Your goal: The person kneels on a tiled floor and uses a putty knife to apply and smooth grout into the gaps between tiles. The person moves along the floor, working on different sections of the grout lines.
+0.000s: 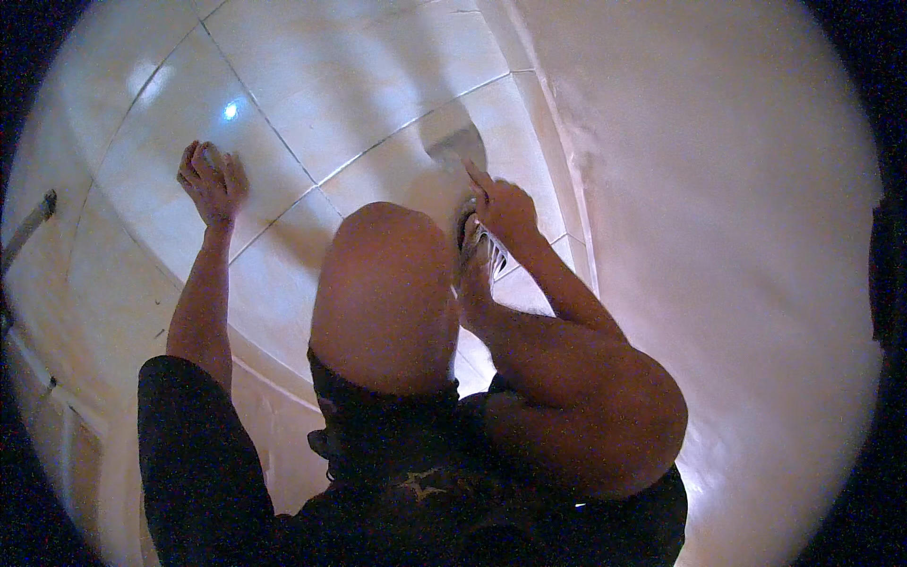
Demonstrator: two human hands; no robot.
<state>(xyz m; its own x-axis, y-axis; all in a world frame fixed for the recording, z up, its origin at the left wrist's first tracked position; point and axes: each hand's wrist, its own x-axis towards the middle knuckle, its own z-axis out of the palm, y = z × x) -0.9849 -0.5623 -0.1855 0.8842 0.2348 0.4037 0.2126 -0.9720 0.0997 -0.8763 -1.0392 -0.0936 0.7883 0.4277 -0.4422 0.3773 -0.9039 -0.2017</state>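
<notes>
My right hand (507,210) grips the handle of a scraper (457,145), its index finger stretched along the tool towards the blade. The wide, flat blade lies at the floor tiles (378,170), close to a grout line. Farther left, my left hand (215,184) is down by another tile with its fingers bent. Something pale shows between those fingers, too small to make out. My bent knee (383,293) rises between the two arms, and my foot (472,246) in a strapped sandal is just below the right hand.
A plain pale wall (718,236) runs along the right, with a tile skirting (553,123) at its foot. A dark-tipped stick or pipe (33,227) stands at the far left. Light glares off the tiles near the left hand.
</notes>
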